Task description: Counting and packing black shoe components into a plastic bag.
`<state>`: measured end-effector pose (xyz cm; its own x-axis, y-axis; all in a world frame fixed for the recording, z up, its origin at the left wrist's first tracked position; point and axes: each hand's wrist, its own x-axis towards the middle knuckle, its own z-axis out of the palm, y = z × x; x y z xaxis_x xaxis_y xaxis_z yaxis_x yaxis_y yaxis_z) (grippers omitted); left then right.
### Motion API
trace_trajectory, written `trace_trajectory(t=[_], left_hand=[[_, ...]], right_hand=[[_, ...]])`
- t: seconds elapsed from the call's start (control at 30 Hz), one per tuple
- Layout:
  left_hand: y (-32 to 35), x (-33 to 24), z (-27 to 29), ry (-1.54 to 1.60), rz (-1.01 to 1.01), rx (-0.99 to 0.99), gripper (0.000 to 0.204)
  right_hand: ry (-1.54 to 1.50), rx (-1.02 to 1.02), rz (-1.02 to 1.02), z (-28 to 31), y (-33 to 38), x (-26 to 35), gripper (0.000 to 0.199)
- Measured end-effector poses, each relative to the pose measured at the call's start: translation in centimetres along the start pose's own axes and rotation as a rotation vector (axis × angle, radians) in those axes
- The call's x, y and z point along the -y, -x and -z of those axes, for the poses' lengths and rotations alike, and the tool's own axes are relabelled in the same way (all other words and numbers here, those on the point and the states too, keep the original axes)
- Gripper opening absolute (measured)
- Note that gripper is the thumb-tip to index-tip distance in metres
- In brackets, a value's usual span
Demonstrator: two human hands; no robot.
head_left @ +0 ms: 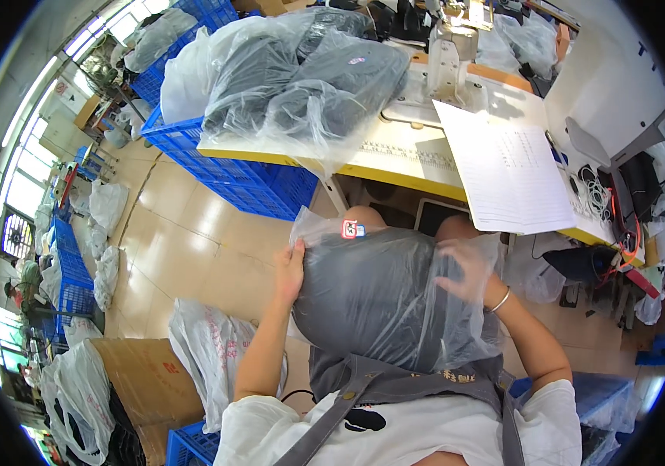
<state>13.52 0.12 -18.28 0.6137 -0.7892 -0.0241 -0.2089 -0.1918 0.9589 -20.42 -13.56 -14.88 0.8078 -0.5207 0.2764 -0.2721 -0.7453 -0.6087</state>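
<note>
A clear plastic bag (383,299) stuffed with dark grey fabric rests on my lap, with a small red and white label near its top left corner. My left hand (290,272) presses flat against the bag's left side. On the bag's right side, my right hand (468,272), with a bangle at the wrist, has its fingers spread and gripping the loose plastic. My knees show just beyond the bag.
A sewing table (395,159) with a yellow edge stands ahead, bearing a sewing machine (445,58), a paper sheet (507,167) and more bagged dark garments (309,78). Blue crates (231,175) sit left of it. White bags (208,349) and a cardboard box (142,380) lie on the floor at left.
</note>
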Motion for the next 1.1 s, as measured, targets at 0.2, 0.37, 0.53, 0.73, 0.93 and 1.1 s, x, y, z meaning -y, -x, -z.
trace_trajectory(t=[0.2, 0.37, 0.53, 0.73, 0.93, 1.1], left_hand=[[1.7, -4.3, -0.6, 0.229, -0.065, -0.114, 0.039], [2.3, -4.1, -1.1, 0.280, -0.153, -0.098, 0.037], [3.7, -5.9, -1.7, -0.154, -0.145, -0.108, 0.033], [7.4, -6.6, 0.4, 0.247, -0.383, -0.099, 0.037], [6.7, -7.1, -0.3, 0.375, -0.341, 0.048, 0.045], [7.1, -6.3, -0.4, 0.347, -0.118, -0.170, 0.039]], right_hand=[[0.268, -0.097, -0.062, 4.3, -2.1, 4.1, 0.067], [0.244, -0.006, -0.171, 2.9, -2.2, -0.6, 0.085], [0.378, -0.028, -0.037, 5.0, 0.0, -0.5, 0.085], [-0.168, 0.200, -0.227, 8.9, 2.3, 2.8, 0.068], [0.049, -0.016, 0.044, 7.1, 2.4, 0.2, 0.074], [-0.016, -0.045, -0.165, 5.5, 3.6, 2.6, 0.076]])
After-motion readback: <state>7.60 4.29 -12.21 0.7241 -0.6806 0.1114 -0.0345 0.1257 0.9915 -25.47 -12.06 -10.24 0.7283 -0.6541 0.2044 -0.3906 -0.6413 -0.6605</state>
